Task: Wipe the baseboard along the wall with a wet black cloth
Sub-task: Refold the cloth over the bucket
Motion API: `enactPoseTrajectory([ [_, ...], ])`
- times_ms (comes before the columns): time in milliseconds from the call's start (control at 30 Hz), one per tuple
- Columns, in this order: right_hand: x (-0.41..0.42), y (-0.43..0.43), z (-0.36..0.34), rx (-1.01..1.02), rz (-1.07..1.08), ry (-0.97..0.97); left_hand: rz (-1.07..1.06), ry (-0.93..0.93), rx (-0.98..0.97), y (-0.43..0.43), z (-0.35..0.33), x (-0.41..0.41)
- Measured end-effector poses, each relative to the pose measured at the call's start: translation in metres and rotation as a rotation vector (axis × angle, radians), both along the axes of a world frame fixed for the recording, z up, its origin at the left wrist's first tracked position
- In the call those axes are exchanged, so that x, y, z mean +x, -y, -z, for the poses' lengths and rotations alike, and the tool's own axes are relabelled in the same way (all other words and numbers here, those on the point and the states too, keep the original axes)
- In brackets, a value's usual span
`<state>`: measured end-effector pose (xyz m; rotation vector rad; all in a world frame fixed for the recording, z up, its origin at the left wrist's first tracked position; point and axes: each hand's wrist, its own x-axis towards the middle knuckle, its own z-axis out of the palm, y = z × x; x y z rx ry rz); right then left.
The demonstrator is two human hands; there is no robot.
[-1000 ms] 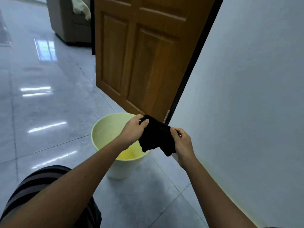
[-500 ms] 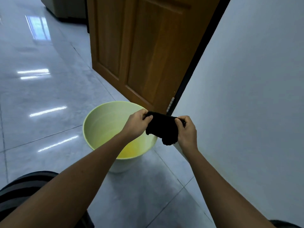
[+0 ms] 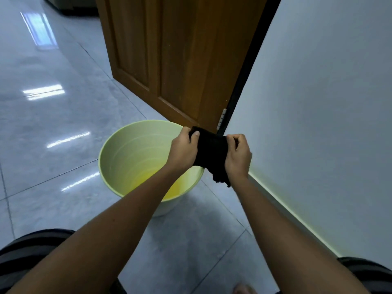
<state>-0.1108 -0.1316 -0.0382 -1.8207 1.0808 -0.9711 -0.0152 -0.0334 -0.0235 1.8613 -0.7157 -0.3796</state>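
Head view: both hands hold the cloth [image 3: 211,152] up in front of the body, over the right rim of the bucket [image 3: 118,158]. The left hand [image 3: 184,150] has its fingers clamped on the cloth's left edge, thumb pressed on the near face. The right hand [image 3: 237,154] is curled into a fist around the right edge — fingers together, gripping tight. The cloth is black and bunched between the two hands, and a ragged corner hangs down below the right hand.

The bucket is pale green and stands on the grey tiled floor [image 3: 53,124], left of centre, with yellowish liquid pooled at its bottom. Beyond it stands a brown wooden door [image 3: 169,60], its hinge edge meeting the white wall [image 3: 328,102] on the right. The baseboard [image 3: 282,206] runs along the foot of that wall from near the door toward the near right — the cloth is near it but not touching it. Striped fabric shows at both near corners.
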Motion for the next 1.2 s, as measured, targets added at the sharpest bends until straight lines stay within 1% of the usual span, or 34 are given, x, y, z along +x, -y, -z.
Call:
enactPoseTrajectory([
  [67,0.002,0.026,-0.014,0.017,-0.200,-0.098,-0.016,0.001,-0.037,0.010,-0.004,0.008],
  [133,0.001,0.047,-0.029,0.064,-0.440,-0.280,-0.040,0.000,-0.064,0.016,-0.006,0.016],
  [167,0.001,0.055,-0.035,0.043,-0.530,-0.367,-0.049,0.007,-0.077,0.018,-0.007,0.020],
  [200,0.001,0.059,-0.041,-0.003,-0.580,-0.424,-0.054,0.016,-0.093,0.019,-0.007,0.023],
  [233,0.001,0.062,-0.045,-0.057,-0.584,-0.439,-0.058,0.018,-0.114,0.020,-0.007,0.024],
  [333,0.001,0.056,-0.046,-0.185,-0.427,-0.308,-0.036,-0.001,-0.175,0.020,-0.003,0.026],
  [433,-0.001,0.037,-0.020,-0.166,-0.351,-0.235,-0.017,0.056,-0.115,0.009,0.011,0.027],
  [467,-0.004,0.031,-0.008,-0.118,-0.358,-0.222,-0.007,0.089,-0.083,0.004,0.018,0.026],
  [533,-0.013,0.018,0.016,0.062,-0.376,-0.146,0.027,0.118,-0.035,-0.010,0.032,0.023],
  [633,-0.026,0.005,0.041,0.356,-0.361,0.063,0.071,0.081,-0.001,-0.021,0.041,0.015],
  [733,-0.023,0.000,0.044,0.593,-0.302,0.270,0.046,0.062,0.023,-0.016,0.039,0.011],
  [833,-0.008,-0.001,0.042,0.719,-0.197,0.402,-0.011,0.031,0.059,-0.006,0.038,0.009],
  [900,0.000,-0.005,0.044,0.718,-0.115,0.431,-0.055,0.008,0.088,0.001,0.041,0.009],
  [1033,0.013,-0.014,0.054,0.534,0.030,0.228,-0.191,-0.059,0.171,0.012,0.053,0.007],
  [1100,0.016,-0.017,0.063,0.510,0.054,0.238,-0.218,-0.126,0.229,0.013,0.063,0.007],
  [1200,0.025,-0.019,0.084,0.592,0.050,0.309,-0.169,-0.248,0.309,0.022,0.085,0.006],
])
